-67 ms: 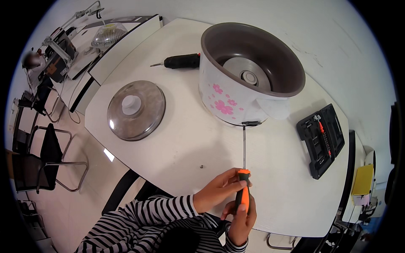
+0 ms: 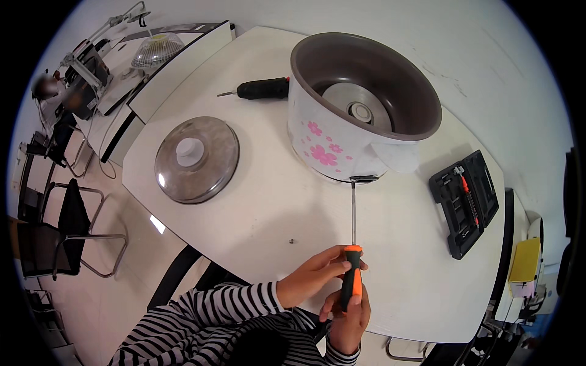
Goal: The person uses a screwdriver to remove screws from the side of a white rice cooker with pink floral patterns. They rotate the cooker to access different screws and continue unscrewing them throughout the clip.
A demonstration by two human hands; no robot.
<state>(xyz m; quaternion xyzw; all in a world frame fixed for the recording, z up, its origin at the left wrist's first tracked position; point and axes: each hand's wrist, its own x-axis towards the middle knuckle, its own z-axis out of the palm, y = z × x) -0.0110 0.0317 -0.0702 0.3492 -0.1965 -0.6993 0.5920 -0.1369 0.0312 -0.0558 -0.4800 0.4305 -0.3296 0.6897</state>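
A screwdriver with a black and orange handle [image 2: 351, 280] points away from me over the white table. My left hand [image 2: 312, 276] is closed round the upper part of the handle, near the shaft. Lower down, my right hand [image 2: 349, 320] grips the handle's end. Its long metal shaft [image 2: 353, 213] reaches a small black part [image 2: 364, 179] at the base of a white rice cooker [image 2: 329, 137] with pink flowers. Whether the tip sits in a screw is too small to tell. The cooker stands uncovered, its brown inside showing.
Left of the cooker lies its metal lid [image 2: 210, 161] with a white knob. A black power screwdriver [image 2: 262, 89] lies behind it. An open black tool case [image 2: 453, 210] is at the right. One tiny metal piece [image 2: 292, 241] rests on the table [image 2: 262, 213]. A person sits far left.
The screwdriver's handle has turned slightly, so its orange stripe shows differently. My left fingers have shifted a little to the left; the cooker and shaft stay in place.
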